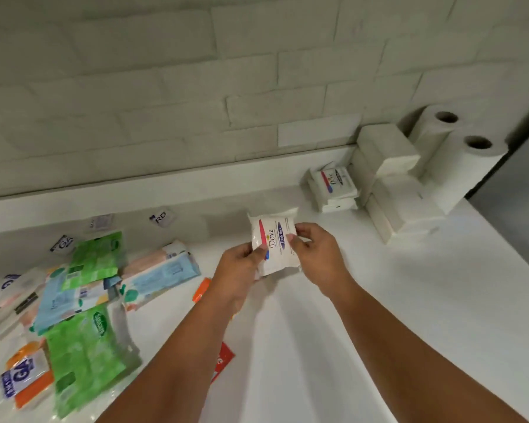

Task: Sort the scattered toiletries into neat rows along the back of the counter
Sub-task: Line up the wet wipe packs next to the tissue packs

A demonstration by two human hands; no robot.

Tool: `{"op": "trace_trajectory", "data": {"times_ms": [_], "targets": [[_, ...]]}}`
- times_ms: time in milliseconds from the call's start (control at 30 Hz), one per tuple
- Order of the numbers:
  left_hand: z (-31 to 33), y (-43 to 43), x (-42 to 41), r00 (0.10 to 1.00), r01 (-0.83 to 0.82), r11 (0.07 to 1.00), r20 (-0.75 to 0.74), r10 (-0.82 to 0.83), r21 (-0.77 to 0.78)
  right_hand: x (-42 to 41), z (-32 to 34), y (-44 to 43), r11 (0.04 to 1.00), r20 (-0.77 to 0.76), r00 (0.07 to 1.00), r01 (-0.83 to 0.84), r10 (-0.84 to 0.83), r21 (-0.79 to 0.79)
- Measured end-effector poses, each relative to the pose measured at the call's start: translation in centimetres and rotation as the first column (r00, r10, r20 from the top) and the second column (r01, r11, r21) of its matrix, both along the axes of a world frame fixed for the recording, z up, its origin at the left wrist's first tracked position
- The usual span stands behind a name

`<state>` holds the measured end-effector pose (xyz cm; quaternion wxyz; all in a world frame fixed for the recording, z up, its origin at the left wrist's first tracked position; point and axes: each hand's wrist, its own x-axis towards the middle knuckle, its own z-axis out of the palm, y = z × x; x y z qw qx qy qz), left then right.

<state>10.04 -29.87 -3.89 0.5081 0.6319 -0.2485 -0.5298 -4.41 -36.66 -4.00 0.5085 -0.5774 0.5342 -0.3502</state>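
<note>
Head view, and both hands are on one item. The left hand (242,264) pinches the near-left edge of a white Dove soap pack (274,242), and the right hand (313,251) pinches its right edge, fingers curled onto the wrapper. The pack sits tilted between them, label up, over the middle of the white tabletop (333,346) and apparently lifted off it.

Back right, against the ledge, a short stack of Dove packs (333,187) already waits, just beside the folded paper stacks (388,157) and two paper rolls (458,154). That looks like the destination, so this reads as a carry to that pile.

Off to the left it's a jumble: green wipes packs (86,352), a blue pack (162,273) and other sachets overlapping, plus an orange item (201,290) and a red packet (223,360) partly hidden under the left forearm.

The risks? The wrapper looks slick and the grip is at the edges only, so the pack could slip out on the way. The waiting stack looks uneven, and a careless drop on top could slide it apart or knock it into the paper. And that left forearm hangs low over the clutter; a sweep could drag packets along.
</note>
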Motion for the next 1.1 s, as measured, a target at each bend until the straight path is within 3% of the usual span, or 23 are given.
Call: {"op": "trace_trajectory", "data": {"times_ms": [200,467,700,1100], "targets": [[-2.2,-3.0,-8.2,0.992,0.075,0.994,0.092,-0.082,0.077,-7.7,-1.7,-1.5,0.993,-0.188,0.977,0.093,-0.105,-0.071],[-3.8,-7.4,-14.4,0.930,0.015,0.995,0.365,-0.051,0.101,-13.4,-3.8,-4.0,0.996,-0.357,0.934,-0.016,-0.016,-0.086],[-3.9,-9.9,-15.7,0.841,-0.025,0.989,0.538,-0.057,0.144,-14.2,-4.5,-5.2,0.995,-0.323,0.946,-0.060,0.033,-0.074],[-4.0,-12.0,-15.6,0.821,-0.038,0.990,0.569,-0.046,0.135,-13.7,-4.3,-7.0,0.993,-0.254,0.966,-0.070,0.045,-0.090]]}}
